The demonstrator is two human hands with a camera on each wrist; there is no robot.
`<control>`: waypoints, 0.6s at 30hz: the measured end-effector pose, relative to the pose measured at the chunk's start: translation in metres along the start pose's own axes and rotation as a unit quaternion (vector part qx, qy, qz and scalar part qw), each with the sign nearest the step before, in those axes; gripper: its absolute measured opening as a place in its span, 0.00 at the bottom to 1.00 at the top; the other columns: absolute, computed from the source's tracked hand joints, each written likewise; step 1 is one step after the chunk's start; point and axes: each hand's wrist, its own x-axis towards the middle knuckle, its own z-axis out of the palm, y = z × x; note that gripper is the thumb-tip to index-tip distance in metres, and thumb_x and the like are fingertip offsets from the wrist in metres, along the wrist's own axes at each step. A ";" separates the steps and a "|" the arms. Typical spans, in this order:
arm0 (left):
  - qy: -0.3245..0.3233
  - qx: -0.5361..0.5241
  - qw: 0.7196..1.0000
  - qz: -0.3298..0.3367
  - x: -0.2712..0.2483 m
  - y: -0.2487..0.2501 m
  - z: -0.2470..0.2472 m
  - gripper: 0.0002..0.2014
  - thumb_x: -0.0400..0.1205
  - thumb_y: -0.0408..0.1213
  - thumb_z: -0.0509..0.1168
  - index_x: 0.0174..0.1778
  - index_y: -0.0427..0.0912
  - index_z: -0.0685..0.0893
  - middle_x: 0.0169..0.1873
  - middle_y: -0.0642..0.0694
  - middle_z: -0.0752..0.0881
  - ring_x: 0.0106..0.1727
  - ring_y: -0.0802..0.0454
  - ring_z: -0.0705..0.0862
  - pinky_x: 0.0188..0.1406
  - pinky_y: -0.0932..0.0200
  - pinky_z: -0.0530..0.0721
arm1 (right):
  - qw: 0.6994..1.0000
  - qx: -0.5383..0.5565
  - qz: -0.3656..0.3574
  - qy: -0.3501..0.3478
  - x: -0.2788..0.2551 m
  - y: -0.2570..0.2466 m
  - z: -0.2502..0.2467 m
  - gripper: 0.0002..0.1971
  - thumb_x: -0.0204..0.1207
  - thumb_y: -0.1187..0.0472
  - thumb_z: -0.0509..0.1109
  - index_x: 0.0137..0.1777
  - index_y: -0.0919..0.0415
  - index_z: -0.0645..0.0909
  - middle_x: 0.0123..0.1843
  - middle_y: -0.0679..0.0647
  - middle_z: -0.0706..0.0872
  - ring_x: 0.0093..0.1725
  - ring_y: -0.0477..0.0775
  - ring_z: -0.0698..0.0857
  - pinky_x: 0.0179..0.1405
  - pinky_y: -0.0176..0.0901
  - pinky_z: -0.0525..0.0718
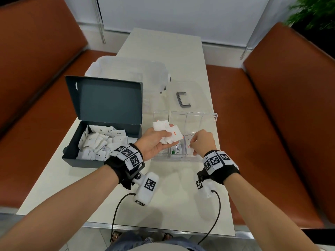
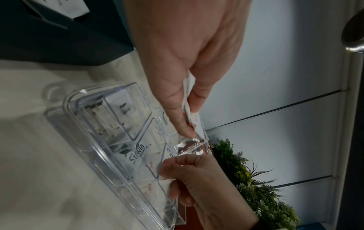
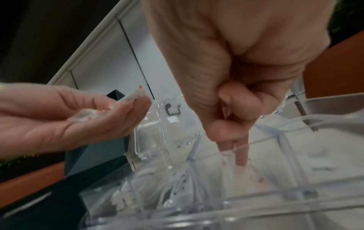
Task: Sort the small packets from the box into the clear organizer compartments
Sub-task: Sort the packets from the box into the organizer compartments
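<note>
My left hand (image 1: 163, 136) holds a small bunch of white packets (image 1: 163, 125) with orange print, the thumb pressing them against the fingers, just above the left end of the clear organizer (image 1: 210, 116). The wrist view shows the same packets (image 2: 197, 123) held edge-on. My right hand (image 1: 194, 144) is curled over the near right compartment and pinches a white packet (image 2: 167, 179) down inside it. A Stevia packet (image 1: 176, 149) lies in the neighbouring compartment, and a Pepper packet (image 2: 124, 109) in the one left of that. The open dark box (image 1: 72, 156) at the left holds several white packets (image 1: 101, 140).
A grey clip-like handle (image 1: 183, 100) lies on the white table beyond the organizer. A translucent plastic container (image 1: 130, 69) stands behind the box's raised lid. Brown benches flank the table on both sides. Cables run from both wrist cameras toward the table's near edge.
</note>
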 end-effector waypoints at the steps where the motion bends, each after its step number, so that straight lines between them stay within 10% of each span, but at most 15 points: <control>1: 0.002 0.001 1.000 -0.001 0.000 0.000 0.000 0.12 0.82 0.17 0.59 0.58 0.32 0.81 0.60 0.30 0.83 0.62 0.33 0.84 0.45 0.50 0.88 | 1.000 -0.021 -0.003 -0.001 0.000 0.000 0.001 0.03 0.77 0.68 0.69 0.46 0.66 0.84 0.51 0.63 0.86 0.40 0.62 0.90 0.45 0.50 0.90; 18: 0.005 0.008 1.000 -0.012 -0.003 0.000 0.001 0.16 0.82 0.17 0.60 0.66 0.30 0.79 0.62 0.31 0.83 0.65 0.34 0.83 0.55 0.47 0.85 | 0.898 -0.380 -0.222 -0.023 0.004 0.006 -0.015 0.11 0.72 0.49 0.76 0.54 0.41 0.85 0.52 0.47 0.86 0.57 0.52 0.79 0.39 0.43 0.69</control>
